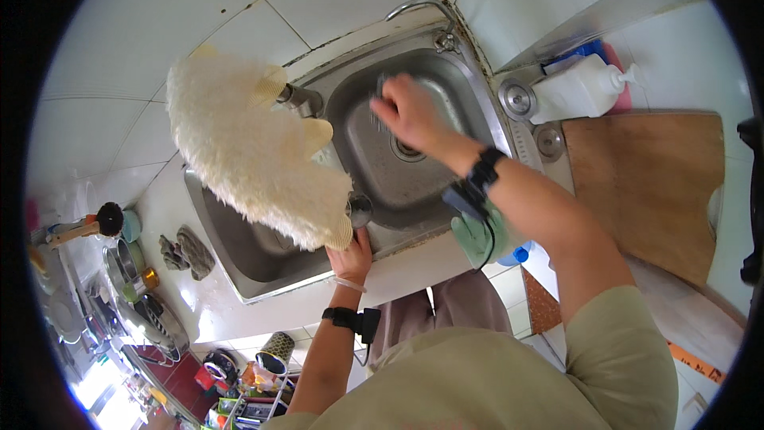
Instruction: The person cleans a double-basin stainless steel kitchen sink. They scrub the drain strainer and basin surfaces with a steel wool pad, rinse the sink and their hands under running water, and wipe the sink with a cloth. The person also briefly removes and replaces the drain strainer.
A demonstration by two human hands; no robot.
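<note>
My left hand (351, 258) is at the front rim of the steel double sink (382, 245), against the lower corner of a large fluffy cream textile piece (250, 143). Its fingers are partly hidden there, so the grip does not show. The piece slants across the left basin and the divider, with scalloped, ribbed tabs along its right edge. Two metal cylindrical parts (360, 210) show beside these tabs. Over the right basin, my right hand (412, 110) is blurred with its fingers bent. Thin grey streaks lie beside it, and I cannot tell what they are.
A curved faucet (421, 5) stands at the back corner. To the right are a white pump bottle (576, 89), metal sink strainers (518, 98) and a wooden cutting board (644, 185). Green rubber gloves (477, 236) hang at the front edge. Grey rags (194, 252) lie left of the sink.
</note>
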